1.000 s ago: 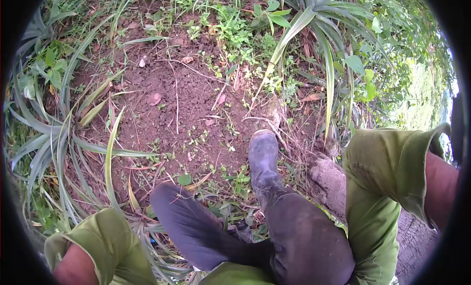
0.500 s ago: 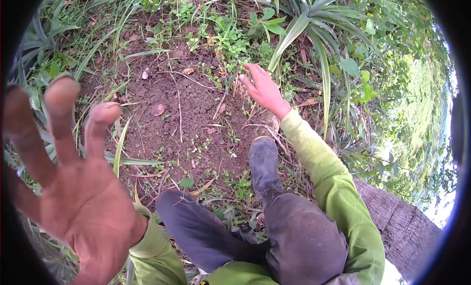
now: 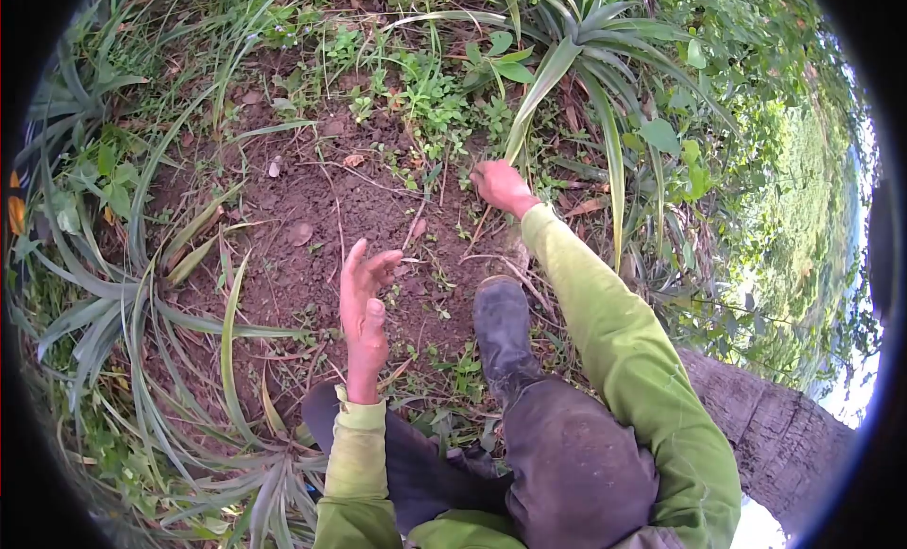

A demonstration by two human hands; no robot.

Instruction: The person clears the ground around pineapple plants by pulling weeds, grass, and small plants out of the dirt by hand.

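Near the spiky plant [image 3: 590, 41], my right hand [image 3: 501, 186] is curled beside weeds [image 3: 430, 124]; its grasp I cannot tell. My left hand [image 3: 363, 299], loosely unfolded, is over soil [image 3: 274, 204]. This seems a reach, needing careful grip.

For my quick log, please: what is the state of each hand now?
Left hand: open, fingers loosely bent, nothing visibly held.
Right hand: fingers curled; whether closed or holding something cannot be told.

Lime-grn sleeves [image 3: 624, 341] here, paler yellowish nr the cuffs! V. dark grey trousers [image 3: 581, 454], bluish-grey boot [image 3: 503, 327], reddish-brn soil [image 3: 274, 209], grey-grn spiky plant [image 3: 578, 39], grey-brn trunk [image 3: 765, 421] w/ dark cross-lines.
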